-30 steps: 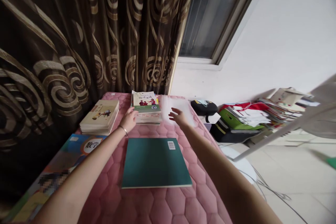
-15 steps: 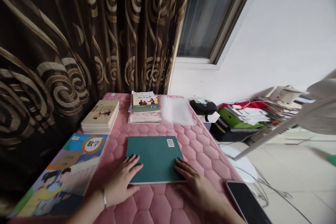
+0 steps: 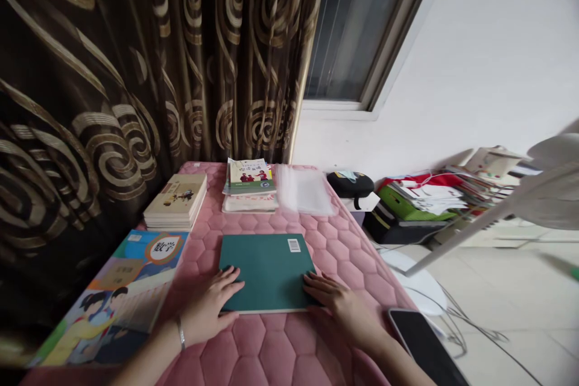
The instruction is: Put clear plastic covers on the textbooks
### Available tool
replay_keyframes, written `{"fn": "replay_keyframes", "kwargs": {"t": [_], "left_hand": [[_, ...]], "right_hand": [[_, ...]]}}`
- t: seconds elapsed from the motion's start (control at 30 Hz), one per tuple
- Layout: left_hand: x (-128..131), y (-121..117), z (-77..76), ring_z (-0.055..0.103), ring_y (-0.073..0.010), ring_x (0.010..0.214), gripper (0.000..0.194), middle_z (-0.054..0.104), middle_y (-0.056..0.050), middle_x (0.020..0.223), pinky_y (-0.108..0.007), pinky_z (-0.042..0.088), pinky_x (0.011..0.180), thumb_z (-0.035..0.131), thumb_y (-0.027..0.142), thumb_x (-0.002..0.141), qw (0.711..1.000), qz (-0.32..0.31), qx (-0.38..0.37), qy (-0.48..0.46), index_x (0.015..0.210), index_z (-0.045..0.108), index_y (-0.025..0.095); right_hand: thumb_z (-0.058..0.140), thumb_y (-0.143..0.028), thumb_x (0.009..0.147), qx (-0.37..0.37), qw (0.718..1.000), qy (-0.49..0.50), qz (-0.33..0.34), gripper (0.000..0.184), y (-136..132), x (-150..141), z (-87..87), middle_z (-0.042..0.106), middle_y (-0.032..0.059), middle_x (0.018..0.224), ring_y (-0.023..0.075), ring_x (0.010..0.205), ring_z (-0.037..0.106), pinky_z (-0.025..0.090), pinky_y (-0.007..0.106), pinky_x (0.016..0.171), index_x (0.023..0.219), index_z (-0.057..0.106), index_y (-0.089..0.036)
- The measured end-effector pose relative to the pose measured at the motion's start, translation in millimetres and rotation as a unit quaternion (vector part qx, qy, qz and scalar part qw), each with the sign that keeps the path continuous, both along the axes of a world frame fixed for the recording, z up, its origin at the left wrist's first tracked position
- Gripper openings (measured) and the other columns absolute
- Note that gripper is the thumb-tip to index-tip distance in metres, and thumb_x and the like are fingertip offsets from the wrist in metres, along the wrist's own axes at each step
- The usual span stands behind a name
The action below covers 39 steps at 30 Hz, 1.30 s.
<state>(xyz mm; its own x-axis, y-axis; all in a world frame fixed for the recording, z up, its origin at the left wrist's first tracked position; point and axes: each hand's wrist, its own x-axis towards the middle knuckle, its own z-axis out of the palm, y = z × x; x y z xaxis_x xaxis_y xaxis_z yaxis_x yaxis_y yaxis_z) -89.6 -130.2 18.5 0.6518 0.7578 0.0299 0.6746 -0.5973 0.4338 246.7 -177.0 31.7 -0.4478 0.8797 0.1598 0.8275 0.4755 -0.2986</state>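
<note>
A dark green book [image 3: 270, 271] with a white barcode label lies flat on the pink quilted mat [image 3: 253, 350]. My left hand [image 3: 211, 301] rests on the book's near left corner, fingers spread. On the opposite side, my right hand [image 3: 337, 301] lays its stretched fingers over the right edge. Both thumbs are down by the near edge. To the left is a maths textbook [image 3: 136, 307] with a colourful cover showing children. Behind it stands a stack of beige books [image 3: 176, 199].
Several booklets [image 3: 249, 184] are piled at the mat's far end, beside clear plastic sleeves [image 3: 305, 190]. A phone [image 3: 423, 344] lies at the near right. Beyond the mat's right edge are a black case [image 3: 350, 184], a white fan [image 3: 474, 235] and cables. A patterned curtain [image 3: 190, 60] hangs on the left.
The view has shifted very slightly. Both hands stay on the green book, with the right hand's fingers moved only a little. The book lies practically where it was.
</note>
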Motion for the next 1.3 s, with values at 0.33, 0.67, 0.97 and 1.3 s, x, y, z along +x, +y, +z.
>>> {"fn": "replay_keyframes", "kwargs": {"t": [0.33, 0.67, 0.97, 1.3], "left_hand": [[1, 0, 6.5, 0.046, -0.0205, 0.128, 0.039, 0.055, -0.005, 0.134, -0.044, 0.04, 0.106, 0.053, 0.023, 0.085, 0.999, -0.002, 0.036, -0.025, 0.124, 0.057, 0.025], [9, -6, 16.6, 0.061, -0.0189, 0.109, 0.029, 0.068, -0.005, 0.115, -0.043, 0.042, 0.103, 0.044, 0.022, 0.091, 0.97, 0.05, 0.234, -0.034, 0.115, 0.061, 0.023], [66, -50, -29.1, 0.056, -0.0235, 0.112, 0.036, 0.06, -0.008, 0.125, -0.04, 0.049, 0.09, 0.057, 0.024, 0.086, 0.946, -0.008, 0.311, 0.086, 0.122, 0.055, 0.02], [93, -26, -28.2, 0.064, -0.0278, 0.093, 0.039, 0.064, -0.022, 0.11, -0.042, 0.051, 0.073, 0.047, 0.015, 0.088, 0.938, -0.028, 0.289, 0.19, 0.127, 0.054, 0.011]], "right_hand": [[0.049, -0.024, 0.091, 0.052, 0.996, 0.001, 0.065, 0.031, 6, 5, 4.7, 0.067, 0.008, 0.115, 0.0223, 0.11, 0.061, 0.049, 0.042, 0.096, 0.118, 0.063, -0.021], [0.047, -0.004, 0.087, 0.234, 0.972, -0.021, 0.013, 0.034, 5, -41, -9.9, 0.07, 0.008, 0.107, 0.0195, 0.095, 0.065, 0.053, 0.033, 0.08, 0.115, 0.061, -0.016], [0.044, -0.005, 0.087, 0.265, 0.964, 0.005, -0.019, 0.033, 10, -51, -7.6, 0.07, 0.0087, 0.102, 0.0185, 0.088, 0.064, 0.05, 0.032, 0.076, 0.113, 0.061, -0.017], [0.045, -0.003, 0.085, 0.268, 0.963, 0.008, -0.025, 0.037, 7, -55, -7.0, 0.07, 0.0077, 0.103, 0.0191, 0.092, 0.063, 0.049, 0.034, 0.08, 0.113, 0.062, -0.019]]}}
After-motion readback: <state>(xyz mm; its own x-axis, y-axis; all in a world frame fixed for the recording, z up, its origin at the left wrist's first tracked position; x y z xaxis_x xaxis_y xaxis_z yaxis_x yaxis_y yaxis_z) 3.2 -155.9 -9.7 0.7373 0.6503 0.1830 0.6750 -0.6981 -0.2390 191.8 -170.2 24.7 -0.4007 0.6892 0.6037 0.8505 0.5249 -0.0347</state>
